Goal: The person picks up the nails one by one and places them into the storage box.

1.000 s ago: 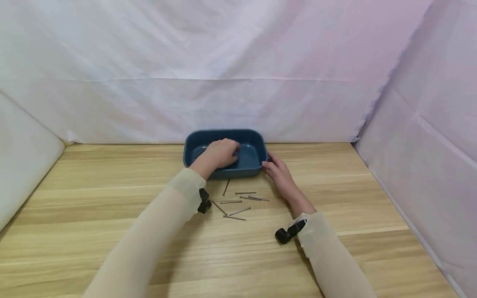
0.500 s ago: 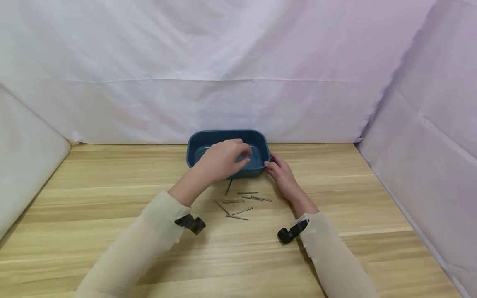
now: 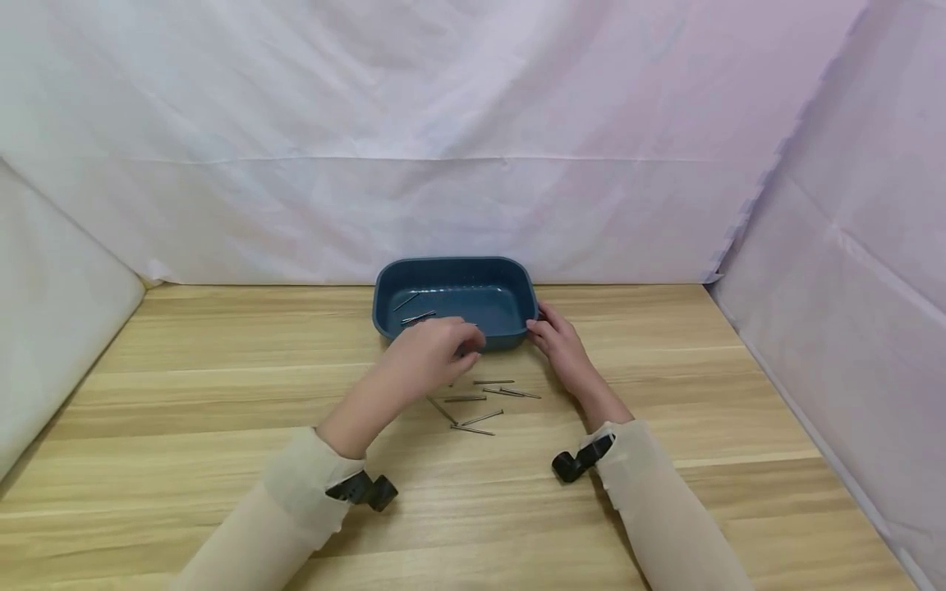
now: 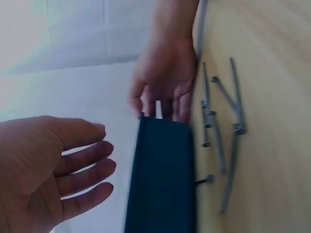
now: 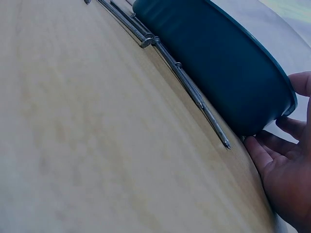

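Since a second earlier the left hand (image 3: 432, 355) had come out of the blue tray (image 3: 455, 271) and hung in front of its near rim, fingers loosely spread and empty. The wooden table (image 3: 665, 525) bore the tray at its far edge. The right hand (image 3: 562, 345) rested against the tray's right end, steadying it. Two nails (image 3: 417, 317) lay inside; loose nails (image 3: 480, 402) lay just before the tray. Judging by this, a drop was done; the next pick-up called for a fine pinch.

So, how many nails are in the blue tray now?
2. One nail lies at the far left of the tray; the other nail just in front of it. The left hand may hide more.
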